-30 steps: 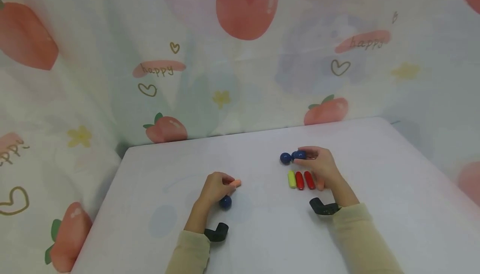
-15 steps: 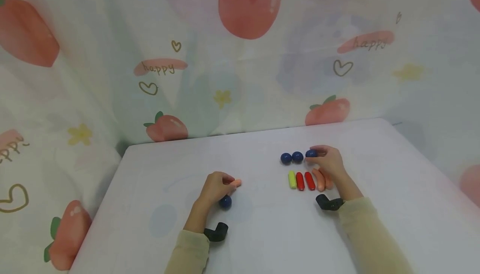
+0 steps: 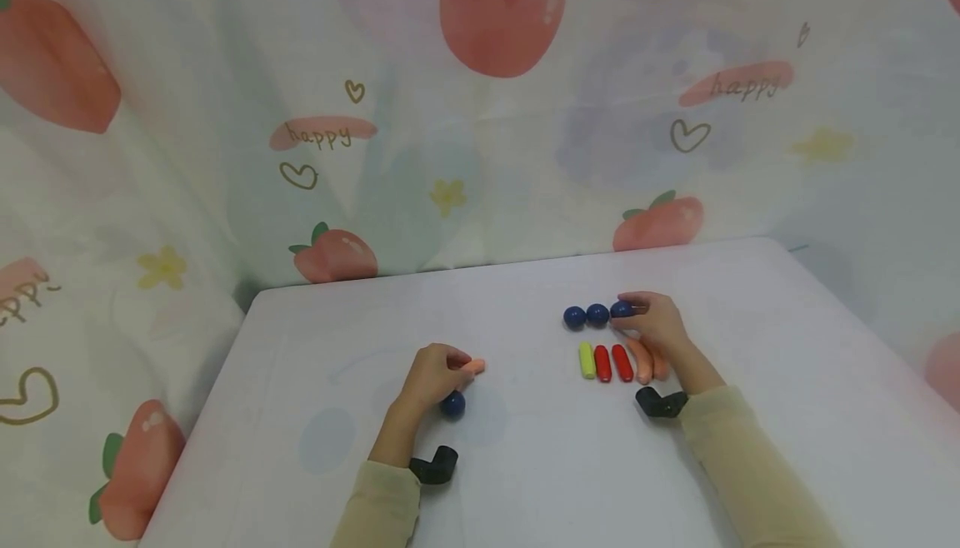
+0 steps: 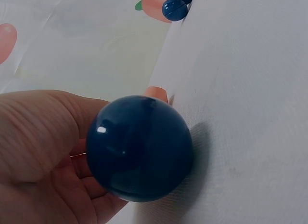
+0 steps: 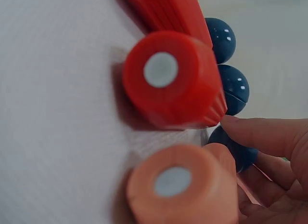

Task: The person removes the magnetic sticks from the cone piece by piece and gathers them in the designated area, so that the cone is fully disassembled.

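My left hand (image 3: 456,363) is curled on the white table (image 3: 525,465) and pinches an orange cylinder (image 3: 474,365) that sticks out to the right. A dark blue ball (image 3: 452,405) (image 4: 139,147) rests on the table against that palm. My right hand (image 3: 632,313) pinches a blue ball (image 3: 621,309) (image 5: 236,149) at the right end of a row with two more blue balls (image 3: 574,317) (image 3: 597,315). In front of that row lie a yellow cylinder (image 3: 587,360), two red cylinders (image 3: 603,362) (image 3: 622,362) and an orange cylinder (image 3: 641,361) (image 5: 178,185), partly hidden by the right hand.
A cloth with a fruit print (image 3: 495,15) hangs behind and beside the table. The table's far edge (image 3: 510,265) runs just past the balls. Black wrist mounts (image 3: 433,466) (image 3: 660,402) sit on both beige sleeves.
My right hand has shifted right: a second blue ball now lies free in the row, and the hand holds a third at its right end. The left hand has not moved.
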The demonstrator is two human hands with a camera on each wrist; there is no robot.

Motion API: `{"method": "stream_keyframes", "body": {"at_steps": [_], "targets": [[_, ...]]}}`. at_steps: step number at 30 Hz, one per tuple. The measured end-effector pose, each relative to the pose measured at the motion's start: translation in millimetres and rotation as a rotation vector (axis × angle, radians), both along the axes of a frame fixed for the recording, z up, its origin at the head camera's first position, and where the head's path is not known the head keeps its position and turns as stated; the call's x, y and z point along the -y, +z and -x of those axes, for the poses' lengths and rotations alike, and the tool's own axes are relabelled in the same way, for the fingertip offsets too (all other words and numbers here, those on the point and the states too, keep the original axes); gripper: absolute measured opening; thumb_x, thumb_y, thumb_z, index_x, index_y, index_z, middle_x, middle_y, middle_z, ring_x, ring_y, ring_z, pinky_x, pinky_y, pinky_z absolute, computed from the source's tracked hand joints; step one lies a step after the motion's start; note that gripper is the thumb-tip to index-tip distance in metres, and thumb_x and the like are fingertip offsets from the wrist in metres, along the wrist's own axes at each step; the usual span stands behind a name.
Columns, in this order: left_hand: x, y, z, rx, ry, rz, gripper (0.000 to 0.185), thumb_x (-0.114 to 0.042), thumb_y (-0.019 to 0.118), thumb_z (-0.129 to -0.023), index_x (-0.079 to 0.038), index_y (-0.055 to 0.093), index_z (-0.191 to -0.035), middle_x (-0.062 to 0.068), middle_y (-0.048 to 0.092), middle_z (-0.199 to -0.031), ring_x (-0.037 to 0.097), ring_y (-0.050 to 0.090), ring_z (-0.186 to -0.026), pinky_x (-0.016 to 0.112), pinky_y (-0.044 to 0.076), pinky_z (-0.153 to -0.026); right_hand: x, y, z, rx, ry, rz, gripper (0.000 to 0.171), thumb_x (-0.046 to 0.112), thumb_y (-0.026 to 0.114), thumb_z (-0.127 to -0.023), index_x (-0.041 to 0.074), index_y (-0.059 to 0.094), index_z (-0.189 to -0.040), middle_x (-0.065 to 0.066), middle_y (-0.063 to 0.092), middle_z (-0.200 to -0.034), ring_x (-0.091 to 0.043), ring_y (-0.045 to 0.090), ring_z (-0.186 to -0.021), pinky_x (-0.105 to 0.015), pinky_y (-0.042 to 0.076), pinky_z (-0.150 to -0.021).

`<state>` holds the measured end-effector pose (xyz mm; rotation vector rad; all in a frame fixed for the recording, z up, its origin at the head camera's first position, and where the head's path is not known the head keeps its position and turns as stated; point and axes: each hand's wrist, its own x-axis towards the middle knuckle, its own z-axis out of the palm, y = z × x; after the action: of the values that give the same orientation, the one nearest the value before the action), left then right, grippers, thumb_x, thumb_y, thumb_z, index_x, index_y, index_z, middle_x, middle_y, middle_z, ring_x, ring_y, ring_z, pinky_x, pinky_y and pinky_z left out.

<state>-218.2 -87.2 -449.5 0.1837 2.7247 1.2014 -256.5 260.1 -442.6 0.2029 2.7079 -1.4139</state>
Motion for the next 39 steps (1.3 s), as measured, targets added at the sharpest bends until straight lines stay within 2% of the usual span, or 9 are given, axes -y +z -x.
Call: {"method": "stream_keyframes", "body": {"at_steps": [6, 22, 27, 32, 35, 39], "targets": [[-1, 0.6, -0.7, 0.008, 0.011, 0.004, 0.021, -0.014, 0.072, -0.080, -0.005, 0.069, -0.098, 0.001, 0.062, -0.084, 0.015, 0.055, -0.079, 0.030, 0.049, -0.072, 1, -0.1, 1.1, 0.041, -0.001, 0.008, 0.056, 0.010, 0.063, -0.086, -0.001, 0.040, -0.136, -0.026, 0.039, -0.135, -0.041, 0.036, -0.121, -0.048, 0.035, -0.097], [1, 3.9, -1.7, 0.014, -0.015, 0.010, 0.024, -0.016, 0.071, -0.081, -0.003, 0.068, -0.101, 0.002, 0.062, -0.087, 0.016, 0.056, -0.081, 0.032, 0.048, -0.074, -2, 2.2, 0.1, 0.072, 0.005, -0.003, 0.063, 0.015, 0.066, -0.084, 0.000, 0.036, -0.138, -0.027, 0.037, -0.136, -0.042, 0.035, -0.123, -0.050, 0.035, -0.096], [10, 19.2, -7.3, 0.045, -0.020, 0.065, 0.036, -0.027, 0.069, -0.082, -0.001, 0.064, -0.106, 0.006, 0.063, -0.097, 0.020, 0.057, -0.090, 0.036, 0.048, -0.079, 0, 8.4, -4.4, 0.035, 0.010, -0.040, 0.065, 0.016, 0.067, -0.084, 0.000, 0.036, -0.138, -0.026, 0.037, -0.137, -0.043, 0.033, -0.123, -0.051, 0.034, -0.097], [24, 41.5, -18.4, 0.084, -0.030, 0.180, 0.045, -0.032, 0.073, -0.077, 0.001, 0.064, -0.105, 0.007, 0.062, -0.096, 0.020, 0.056, -0.082, 0.036, 0.049, -0.071, 4, 14.1, -9.3, -0.003, -0.010, -0.066, 0.063, 0.015, 0.067, -0.084, 0.000, 0.037, -0.138, -0.026, 0.036, -0.137, -0.044, 0.031, -0.124, -0.052, 0.033, -0.097], [29, 52.2, -25.5, 0.118, -0.074, 0.226, 0.050, -0.036, 0.076, -0.073, 0.002, 0.064, -0.103, 0.006, 0.062, -0.093, 0.019, 0.055, -0.079, 0.037, 0.048, -0.069, 4, 16.4, -10.7, -0.010, -0.022, -0.062, 0.063, 0.014, 0.066, -0.084, 0.000, 0.036, -0.138, -0.026, 0.036, -0.137, -0.044, 0.031, -0.124, -0.052, 0.034, -0.097], [30, 55.4, -30.0, 0.160, -0.117, 0.289, 0.049, -0.043, 0.078, -0.069, -0.002, 0.063, -0.093, 0.002, 0.058, -0.082, 0.018, 0.053, -0.073, 0.034, 0.046, -0.062, -11, -9.1, 4.4, -0.047, -0.027, -0.094, 0.066, 0.020, 0.069, -0.082, 0.004, 0.038, -0.138, -0.023, 0.039, -0.136, -0.043, 0.035, -0.123, -0.052, 0.036, -0.095]]}}
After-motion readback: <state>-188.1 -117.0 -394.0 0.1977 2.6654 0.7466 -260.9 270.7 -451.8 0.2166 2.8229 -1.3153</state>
